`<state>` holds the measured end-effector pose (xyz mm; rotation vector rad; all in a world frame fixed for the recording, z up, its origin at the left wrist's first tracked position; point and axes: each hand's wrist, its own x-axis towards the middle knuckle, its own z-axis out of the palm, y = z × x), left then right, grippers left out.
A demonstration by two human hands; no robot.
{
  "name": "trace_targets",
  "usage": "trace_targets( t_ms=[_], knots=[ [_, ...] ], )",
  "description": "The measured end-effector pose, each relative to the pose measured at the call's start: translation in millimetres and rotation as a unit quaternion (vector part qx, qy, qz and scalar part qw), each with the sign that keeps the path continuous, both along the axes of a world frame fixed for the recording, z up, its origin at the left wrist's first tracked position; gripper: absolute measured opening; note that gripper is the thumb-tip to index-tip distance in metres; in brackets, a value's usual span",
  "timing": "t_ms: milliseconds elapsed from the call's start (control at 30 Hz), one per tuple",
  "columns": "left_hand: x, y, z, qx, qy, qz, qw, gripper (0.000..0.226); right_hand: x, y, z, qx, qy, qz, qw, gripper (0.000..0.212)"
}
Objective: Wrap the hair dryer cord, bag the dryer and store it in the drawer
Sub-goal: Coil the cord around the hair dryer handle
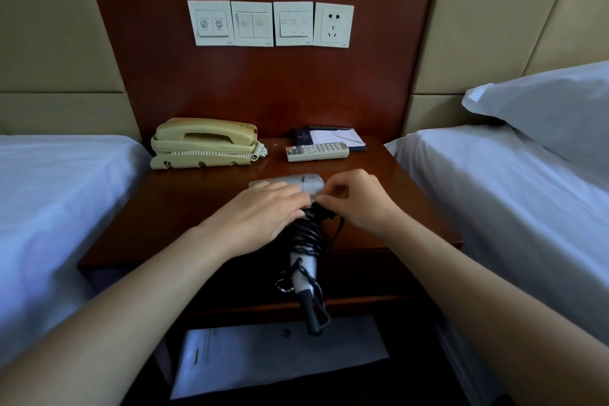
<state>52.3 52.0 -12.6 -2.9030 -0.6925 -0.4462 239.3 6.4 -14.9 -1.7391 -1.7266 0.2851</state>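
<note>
The grey hair dryer [306,183] lay on the nightstand [197,208], handle overhanging toward 6 o'clock, the left hand [260,217] pressing flat-fingered on it while the right hand [359,204], at its 3 o'clock, pinched the springy-looking black cord [309,234] coiled round that handle, probably the firmest, lightest grip.

Left hand [260,217] lies flat with straight fingers [290,200]; right hand [359,201] curls, pinching.

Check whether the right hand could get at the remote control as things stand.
Probably yes. The remote control lies on the nightstand just beyond the right hand, with only bare wood between them. That hand is pinching the cord, though, so it would have to let go first.
</note>
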Motion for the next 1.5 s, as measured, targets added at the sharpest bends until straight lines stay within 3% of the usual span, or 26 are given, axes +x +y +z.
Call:
trace_targets(
  t_ms=[167, 400, 667, 1000, 1500],
  knots=[
    [4, 1, 3, -0.047, 0.017, 0.012, 0.999, 0.021, -14, -17, -10, 0.029, -0.002, -0.037, 0.999, 0.027],
    [-5, 9, -3, -0.076, 0.000, 0.018, 0.997, 0.026, -15, -29, -8, 0.062, -0.086, 0.084, 0.991, 0.024],
    [-2, 11, -5, -0.081, -0.046, -0.009, 0.996, 0.015, -12, -21, -4, 0.050, -0.121, 0.128, 0.983, 0.027],
    [-1, 8, -8, -0.071, -0.073, -0.011, 0.995, 0.016, -17, -20, 0, 0.047, -0.152, 0.125, 0.979, 0.022],
    [-1, 8, 5, -0.199, -0.096, 0.035, 0.975, 0.020, -31, -21, 12, -0.012, -0.195, 0.064, 0.979, 0.027]
  ],
)
